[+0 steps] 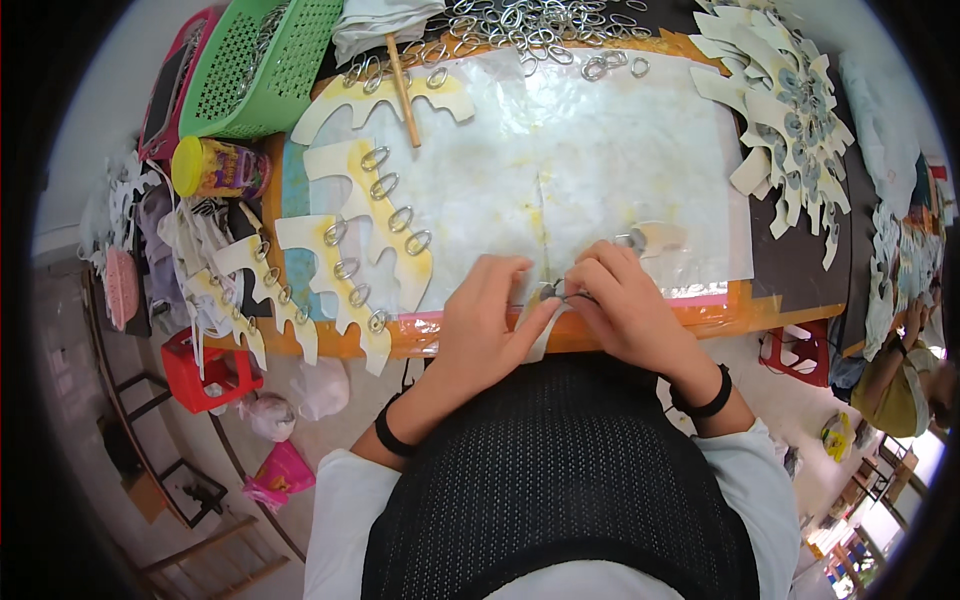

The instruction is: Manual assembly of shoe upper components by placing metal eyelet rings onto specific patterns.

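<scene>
My left hand [484, 325] and my right hand [618, 303] meet at the near edge of the table over a cream, wavy-edged cut-out piece [540, 335]. Both pinch this piece, and a small metal oval ring [562, 291] sits between my fingertips on it. Part of the piece hangs down over the table edge. Another cream piece [655, 238] lies just beyond my right hand. Both hands rest on a glue-stained clear sheet [560, 160] that covers the table.
Finished cream pieces with rings [375, 215] lie at the left. A stack of blank cut-outs [785, 100] sits at the far right, loose metal rings [530, 25] at the back. A green basket [262, 65], a yellow-lidded jar [215, 168] and a wooden stick [402, 90] stand at back left.
</scene>
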Action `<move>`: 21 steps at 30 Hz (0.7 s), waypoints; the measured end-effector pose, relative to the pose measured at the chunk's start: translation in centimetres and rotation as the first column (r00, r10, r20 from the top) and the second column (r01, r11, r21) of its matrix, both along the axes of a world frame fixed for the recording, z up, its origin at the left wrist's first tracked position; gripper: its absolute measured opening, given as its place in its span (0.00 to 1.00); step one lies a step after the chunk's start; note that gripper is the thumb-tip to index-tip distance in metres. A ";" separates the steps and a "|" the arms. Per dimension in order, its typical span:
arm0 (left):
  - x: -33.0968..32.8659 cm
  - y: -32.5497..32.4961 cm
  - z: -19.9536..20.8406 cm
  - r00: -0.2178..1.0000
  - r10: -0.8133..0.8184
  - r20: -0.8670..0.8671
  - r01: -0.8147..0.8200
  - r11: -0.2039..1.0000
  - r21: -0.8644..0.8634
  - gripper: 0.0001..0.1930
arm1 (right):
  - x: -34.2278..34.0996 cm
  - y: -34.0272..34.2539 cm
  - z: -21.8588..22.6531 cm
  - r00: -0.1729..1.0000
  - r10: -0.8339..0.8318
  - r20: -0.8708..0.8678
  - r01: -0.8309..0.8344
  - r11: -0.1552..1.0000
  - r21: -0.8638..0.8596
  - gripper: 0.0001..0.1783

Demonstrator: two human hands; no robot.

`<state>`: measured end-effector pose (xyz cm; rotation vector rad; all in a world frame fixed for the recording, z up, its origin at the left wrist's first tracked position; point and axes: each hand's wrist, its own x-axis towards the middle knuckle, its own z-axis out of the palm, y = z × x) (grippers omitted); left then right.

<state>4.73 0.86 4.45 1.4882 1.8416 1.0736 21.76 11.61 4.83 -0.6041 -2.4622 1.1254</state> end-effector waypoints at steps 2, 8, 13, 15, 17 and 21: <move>-0.6 0.5 0.5 0.988 -0.085 0.129 0.097 0.991 -0.089 0.08 | -0.1 0.1 0.6 0.999 -0.014 -0.043 0.006 0.984 -0.177 0.15; -1.6 0.6 1.4 0.839 -0.224 0.496 0.229 0.972 0.051 0.12 | -0.2 1.7 3.3 0.984 0.114 -0.137 -0.171 0.819 -0.548 0.05; -0.4 -0.6 1.0 0.581 -0.176 0.795 0.159 0.982 0.102 0.17 | -0.8 0.5 1.2 0.897 0.042 -0.441 -0.408 0.462 -0.787 0.09; -0.5 -0.7 -0.2 0.374 -0.107 0.921 0.110 0.991 0.070 0.18 | -0.8 0.2 0.2 0.920 -0.017 -0.393 -0.364 0.340 -0.867 0.10; -1.6 0.1 1.5 0.232 -0.048 0.972 0.156 0.988 0.012 0.17 | -1.0 0.1 0.8 0.966 -0.058 -0.253 -0.190 0.506 -0.841 0.09; -3.1 -0.2 2.3 0.623 -0.033 0.781 0.198 0.973 -0.117 0.11 | -1.3 0.5 3.1 1.000 -0.021 -0.017 -0.002 0.562 -0.827 0.10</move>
